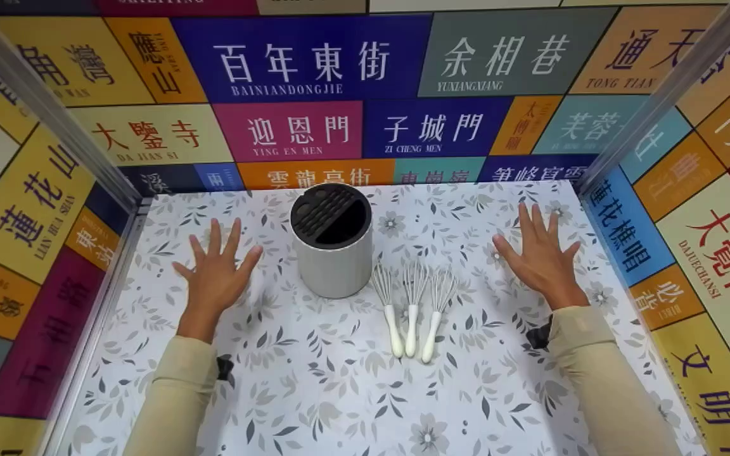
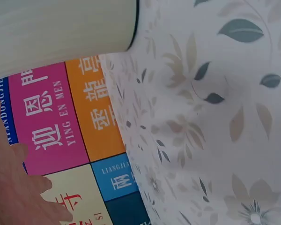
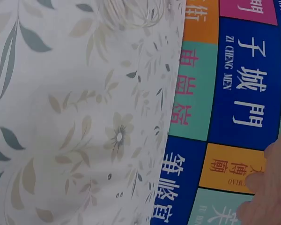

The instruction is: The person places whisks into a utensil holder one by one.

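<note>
Fingers spread, my left hand (image 1: 215, 278) is held out to the left of a light grey utensil holder (image 1: 336, 272) with a black slotted top. My right hand (image 1: 542, 259), its fingers also spread, is at the right; neither hand holds anything. Between them three whisks lie side by side with white handles toward me: a left whisk (image 1: 394, 326), a middle whisk (image 1: 412, 326) and a right whisk (image 1: 432, 332). In the left wrist view the holder's side (image 2: 61, 33) fills the upper left corner. Blurred whisk wires (image 3: 136, 11) show at the top of the right wrist view.
The table (image 1: 314, 405) has a white cover with a leaf and flower print. Behind it and at both sides stand colourful panels (image 1: 301, 57) with lettering. Clear upright posts (image 1: 663, 95) stand at the far corners.
</note>
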The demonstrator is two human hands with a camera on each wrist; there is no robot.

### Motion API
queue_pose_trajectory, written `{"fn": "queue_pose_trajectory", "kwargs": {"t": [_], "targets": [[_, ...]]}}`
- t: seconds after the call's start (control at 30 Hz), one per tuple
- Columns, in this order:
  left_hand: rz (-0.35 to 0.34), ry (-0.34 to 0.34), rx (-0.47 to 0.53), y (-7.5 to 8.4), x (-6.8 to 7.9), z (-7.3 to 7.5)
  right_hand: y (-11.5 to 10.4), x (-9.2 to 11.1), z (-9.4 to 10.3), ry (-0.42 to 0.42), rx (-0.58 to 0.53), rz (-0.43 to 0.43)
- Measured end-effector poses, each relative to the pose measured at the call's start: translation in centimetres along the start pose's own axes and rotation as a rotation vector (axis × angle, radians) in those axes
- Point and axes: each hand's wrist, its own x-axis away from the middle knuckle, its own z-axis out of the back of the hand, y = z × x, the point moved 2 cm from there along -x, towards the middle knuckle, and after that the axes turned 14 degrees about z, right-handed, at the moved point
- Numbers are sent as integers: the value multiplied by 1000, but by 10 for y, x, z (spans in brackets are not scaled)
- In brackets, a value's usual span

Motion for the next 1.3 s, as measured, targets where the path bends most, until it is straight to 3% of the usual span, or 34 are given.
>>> {"fn": "queue_pose_trajectory", "kwargs": {"t": [0.1,0.3,0.4,0.57,0.8,0.93,1.03,1.17,1.3], "targets": [[-18,-20,91,6,3,-1,-5,6,-2,-20,-63,1],[-135,-5,396,24,11,-6,-15,17,-10,-68,-186,-13],[-156,5,535,34,16,-8,-19,23,-18,-74,-246,-1],[-131,-33,714,52,23,-13,-26,31,-31,-56,-348,17],[-19,-147,937,78,29,-19,-38,41,-50,-3,-444,-45],[-1,-170,1004,92,30,-22,-42,47,-65,-18,-539,-125],[-36,-154,1020,102,32,-23,-45,51,-75,-24,-593,-183],[-106,-83,972,106,29,-28,-51,56,-87,-24,-652,-261],[-128,-51,937,104,26,-35,-58,61,-97,-35,-695,-317]]}}
